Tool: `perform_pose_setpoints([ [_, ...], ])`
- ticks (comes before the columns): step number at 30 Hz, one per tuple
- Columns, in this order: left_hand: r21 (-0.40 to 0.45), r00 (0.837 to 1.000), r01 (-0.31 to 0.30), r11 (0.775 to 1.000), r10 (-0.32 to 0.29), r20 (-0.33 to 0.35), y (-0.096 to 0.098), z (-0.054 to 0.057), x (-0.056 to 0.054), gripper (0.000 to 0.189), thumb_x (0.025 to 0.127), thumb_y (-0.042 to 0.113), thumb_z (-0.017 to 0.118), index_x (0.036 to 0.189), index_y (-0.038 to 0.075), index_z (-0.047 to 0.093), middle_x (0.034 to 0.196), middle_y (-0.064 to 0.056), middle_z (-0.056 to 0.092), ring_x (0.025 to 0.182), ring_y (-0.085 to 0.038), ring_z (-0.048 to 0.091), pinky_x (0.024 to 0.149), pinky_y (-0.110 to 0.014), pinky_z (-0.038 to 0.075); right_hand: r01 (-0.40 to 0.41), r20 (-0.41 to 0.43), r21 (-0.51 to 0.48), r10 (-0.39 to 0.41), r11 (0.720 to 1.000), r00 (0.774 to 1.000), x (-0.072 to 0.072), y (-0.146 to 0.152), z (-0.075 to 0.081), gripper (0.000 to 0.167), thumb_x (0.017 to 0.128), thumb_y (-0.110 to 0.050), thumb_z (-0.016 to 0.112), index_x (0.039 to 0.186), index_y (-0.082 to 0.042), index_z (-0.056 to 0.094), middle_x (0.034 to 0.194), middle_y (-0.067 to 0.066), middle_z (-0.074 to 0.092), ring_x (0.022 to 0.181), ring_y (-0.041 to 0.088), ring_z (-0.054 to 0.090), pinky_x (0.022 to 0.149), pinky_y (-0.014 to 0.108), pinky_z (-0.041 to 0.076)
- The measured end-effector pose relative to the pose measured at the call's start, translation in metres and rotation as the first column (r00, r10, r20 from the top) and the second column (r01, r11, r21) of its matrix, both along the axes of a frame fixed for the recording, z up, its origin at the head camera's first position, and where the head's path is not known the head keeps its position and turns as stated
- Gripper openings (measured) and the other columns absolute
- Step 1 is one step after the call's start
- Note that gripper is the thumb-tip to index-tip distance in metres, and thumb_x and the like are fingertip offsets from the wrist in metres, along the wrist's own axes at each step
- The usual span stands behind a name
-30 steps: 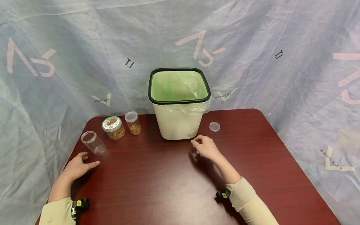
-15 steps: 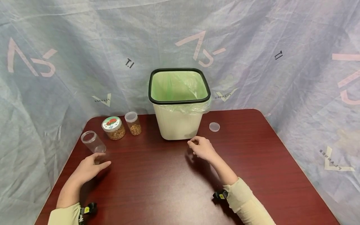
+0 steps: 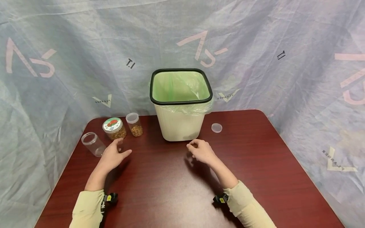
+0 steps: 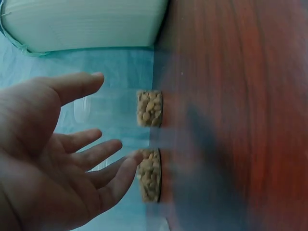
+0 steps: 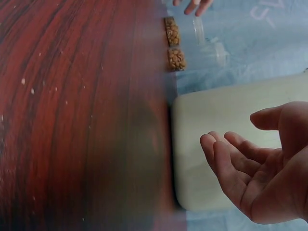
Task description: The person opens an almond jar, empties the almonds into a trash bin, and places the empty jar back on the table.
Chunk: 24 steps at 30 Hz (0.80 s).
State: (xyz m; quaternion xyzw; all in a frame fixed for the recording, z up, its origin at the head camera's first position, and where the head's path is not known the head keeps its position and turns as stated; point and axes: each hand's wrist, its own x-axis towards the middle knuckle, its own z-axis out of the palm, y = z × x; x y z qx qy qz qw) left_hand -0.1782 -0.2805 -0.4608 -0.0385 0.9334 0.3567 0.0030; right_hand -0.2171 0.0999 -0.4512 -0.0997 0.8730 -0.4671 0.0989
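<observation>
My left hand (image 3: 113,155) hovers over the table, thumb and fingers spread apart with nothing between them. Just beyond its fingers stand a wide jar (image 3: 115,130) with a green-and-white lid and a slim clear jar (image 3: 135,125), both partly filled with brown nuts or beans. An uncapped, see-through jar (image 3: 92,143) stands left of the hand, which overlaps its lower part in the head view. In front of the bin, my right hand (image 3: 203,152) is held loosely curved and holds nothing. In the right wrist view its fingers (image 5: 231,154) are parted from the thumb.
A white trash bin (image 3: 179,123) with a black rim and a green liner (image 3: 182,84) stands at the table's back. A small clear lid (image 3: 216,128) lies to its right. The dark red table (image 3: 165,190) ends at a grey cloth backdrop (image 3: 114,38).
My left hand has moved right and farther back, from beside the uncapped jar toward the two filled jars. My right hand has shifted slightly left. The jars, bin and lid stay put.
</observation>
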Motion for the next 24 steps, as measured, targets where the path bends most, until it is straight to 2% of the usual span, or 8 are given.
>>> perform_pose_setpoints([
  [6,0.04,0.999,-0.045,0.998,0.045,0.003,0.009,-0.005,-0.016,0.08,0.09,0.033,0.068,0.148,-0.003,0.027,0.142,-0.029,0.038,0.121,-0.046,0.048,0.095,-0.056,0.041,-0.004,0.005,0.004,0.004,1.0,1.0,0.0,-0.004,-0.001,0.021,0.095,-0.029,0.061,0.104,-0.011,0.069,0.086,0.013,0.07,0.067,0.035,0.067,0.05,0.03,0.05],
  [14,0.096,0.997,-0.076,0.992,0.075,0.023,0.013,-0.018,-0.036,0.078,0.091,0.025,0.067,0.149,-0.005,0.023,0.142,-0.031,0.037,0.122,-0.047,0.047,0.097,-0.055,0.04,-0.003,0.019,-0.002,0.003,1.0,1.0,-0.001,-0.006,-0.001,0.021,0.095,-0.029,0.061,0.103,-0.011,0.069,0.088,0.013,0.07,0.066,0.035,0.067,0.048,0.029,0.05],
  [24,0.115,0.99,-0.142,0.983,0.143,-0.007,0.016,-0.03,-0.053,0.077,0.089,0.022,0.068,0.148,-0.005,0.026,0.14,-0.03,0.042,0.119,-0.046,0.051,0.097,-0.053,0.041,-0.006,0.02,0.011,0.006,1.0,1.0,-0.002,-0.007,-0.003,0.021,0.096,-0.029,0.06,0.103,-0.011,0.069,0.084,0.013,0.07,0.065,0.036,0.067,0.049,0.031,0.05],
])
